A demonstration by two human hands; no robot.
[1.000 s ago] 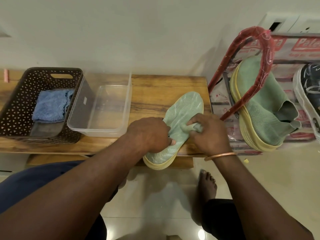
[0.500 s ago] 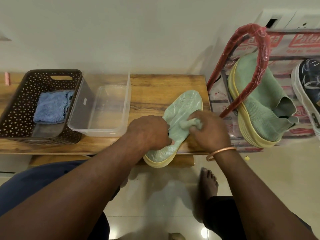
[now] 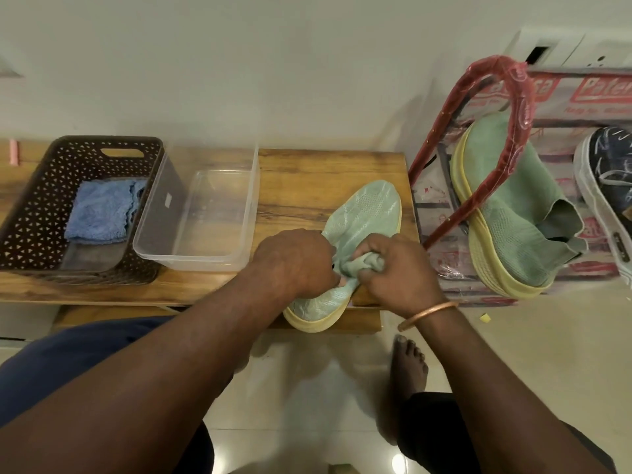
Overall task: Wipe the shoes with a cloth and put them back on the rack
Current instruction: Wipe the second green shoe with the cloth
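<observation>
**Green shoe on surface, both hands on it**

- green knit shoe [image 3: 366,206] lies on the wooden surface [image 3: 307,172], right end, toe pointing at the wall. Yellow-soled heel overhangs the front edge.
- left hand [image 3: 294,258]: grip clamped on the shoe's left side near the opening, fingers curled in.
- right hand [image 3: 400,271]: grip clamped on a bunched green fabric [image 3: 362,263], pressed on the shoe's upper by the opening. It is the same colour as the shoe, so I can't tell if it is a cloth or the shoe's own collar. Copper bangle [image 3: 427,314] on that wrist.
- the two hands are almost touching over the shoe's mid-section.
- matching green shoe [image 3: 513,213] is on the shoe rack [image 3: 519,97] just right of the surface, tilted toe-up behind the red-wrapped frame tube. Dark sneaker [image 3: 608,159] beside it, cut off by the frame edge. Rack is in printed plastic wrap.
- left end of the surface: brown perforated basket [image 3: 30,200] with a folded blue cloth [image 3: 99,213] inside. Clear plastic container [image 3: 219,213] touches the basket's right side.
- bare foot [image 3: 408,367] on the tiled floor [image 3: 513,354] below the right arm.
</observation>
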